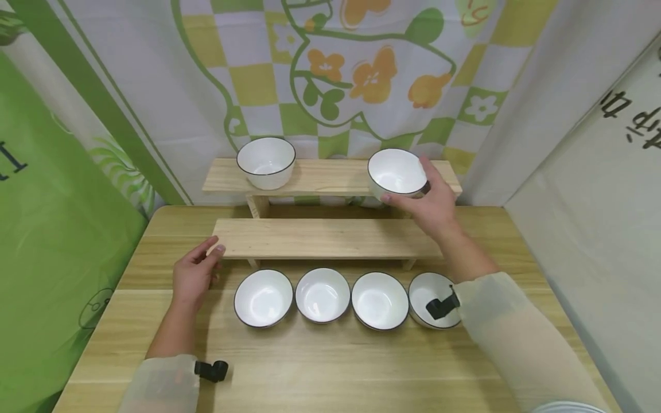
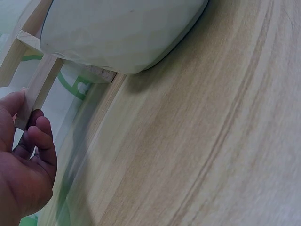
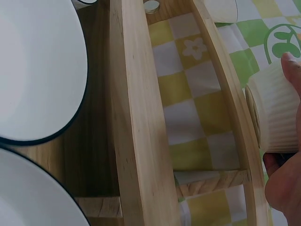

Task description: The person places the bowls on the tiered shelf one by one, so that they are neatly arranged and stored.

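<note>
My right hand (image 1: 436, 203) grips a white bowl (image 1: 396, 171) with a dark rim by its right side, thumb at the front. This bowl is at the right part of the upper shelf board (image 1: 330, 176); in the right wrist view its ribbed outer wall (image 3: 275, 110) is close over the board's edge. My left hand (image 1: 193, 278) pinches the left end of the lower shelf board (image 1: 325, 238) between thumb and fingers, as the left wrist view shows around the wooden board end (image 2: 35, 94). Another white bowl (image 1: 265, 163) stands on the upper board's left part.
Several matching bowls (image 1: 263, 298) stand in a row on the wooden table (image 1: 310, 367) before the stand, the rightmost bowl (image 1: 426, 287) partly hidden by my right sleeve's black camera. A patterned curtain (image 1: 258, 80) hangs behind. White dishes (image 1: 568, 407) show at the bottom right edge.
</note>
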Available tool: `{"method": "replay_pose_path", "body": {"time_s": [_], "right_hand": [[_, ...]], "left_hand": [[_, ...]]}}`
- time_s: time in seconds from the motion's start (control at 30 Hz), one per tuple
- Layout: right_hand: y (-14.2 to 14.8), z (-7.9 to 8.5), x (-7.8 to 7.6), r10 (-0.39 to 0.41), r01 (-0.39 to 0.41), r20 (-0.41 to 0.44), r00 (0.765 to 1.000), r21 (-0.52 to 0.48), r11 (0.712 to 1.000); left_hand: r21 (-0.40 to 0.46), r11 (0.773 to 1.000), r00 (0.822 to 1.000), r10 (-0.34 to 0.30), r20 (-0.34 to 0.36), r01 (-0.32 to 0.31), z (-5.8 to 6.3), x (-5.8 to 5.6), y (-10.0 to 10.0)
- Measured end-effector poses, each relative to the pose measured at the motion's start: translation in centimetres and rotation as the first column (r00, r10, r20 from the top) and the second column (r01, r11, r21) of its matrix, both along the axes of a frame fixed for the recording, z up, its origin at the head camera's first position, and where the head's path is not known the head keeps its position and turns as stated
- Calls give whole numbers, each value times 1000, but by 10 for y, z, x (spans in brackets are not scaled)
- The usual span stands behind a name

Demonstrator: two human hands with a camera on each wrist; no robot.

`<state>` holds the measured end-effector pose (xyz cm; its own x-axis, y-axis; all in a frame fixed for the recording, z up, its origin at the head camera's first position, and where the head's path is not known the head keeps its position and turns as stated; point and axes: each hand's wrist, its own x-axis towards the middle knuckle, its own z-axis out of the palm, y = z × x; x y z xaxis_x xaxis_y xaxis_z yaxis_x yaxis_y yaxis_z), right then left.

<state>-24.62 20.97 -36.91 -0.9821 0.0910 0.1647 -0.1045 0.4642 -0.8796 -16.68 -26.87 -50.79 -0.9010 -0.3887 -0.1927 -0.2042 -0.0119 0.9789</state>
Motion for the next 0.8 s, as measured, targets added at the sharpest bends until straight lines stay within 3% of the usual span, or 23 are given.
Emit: {"method": "replay_pose_path", "body": {"time_s": [0.33, 0.8], "right_hand": [[-21, 4, -11, 33, -32, -10, 999, 78, 996], [-48, 5, -23, 107, -107, 2, 994, 39, 993]], "left_hand": [[9, 1000, 1000, 6, 6, -6, -2, -1, 0], [22, 1000, 1000, 9, 17, -10, 1, 0, 1]]}}
